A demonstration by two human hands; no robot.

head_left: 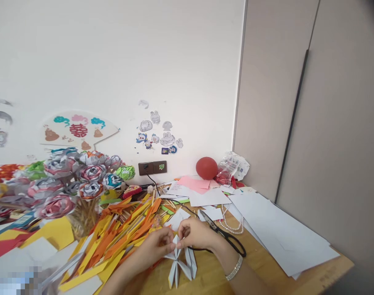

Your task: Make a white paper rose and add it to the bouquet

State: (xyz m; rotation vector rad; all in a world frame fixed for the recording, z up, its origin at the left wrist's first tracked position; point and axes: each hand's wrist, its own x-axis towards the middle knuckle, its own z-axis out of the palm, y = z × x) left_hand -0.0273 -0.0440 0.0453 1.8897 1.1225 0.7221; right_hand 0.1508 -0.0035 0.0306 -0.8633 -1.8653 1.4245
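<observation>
In the head view a white folded paper piece (pixel 177 265) with several narrow pointed arms is held low over the wooden table. Its upper tip sits between my two hands. My left hand (pixel 159 245) pinches it from the left, fingers closed. From the right, my right hand (pixel 195 234) pinches near the same tip, thumb against fingers, a sparkly bracelet on that wrist. Another folded white strip (pixel 191 262) shows just right of the piece. Black-handled scissors (pixel 225 235) lie beyond my right wrist, blades pointing away to the left.
Orange and yellow folded paper strips (pixel 125 223) are heaped at left, below paper flowers (pixel 90 174). White sheets (pixel 285 233) lie along the right edge. A pearl string (pixel 233 227), a red balloon (pixel 206 168) and a plastic bag (pixel 228 170) are toward the wall. A black cord (pixel 153 180) hangs from the socket.
</observation>
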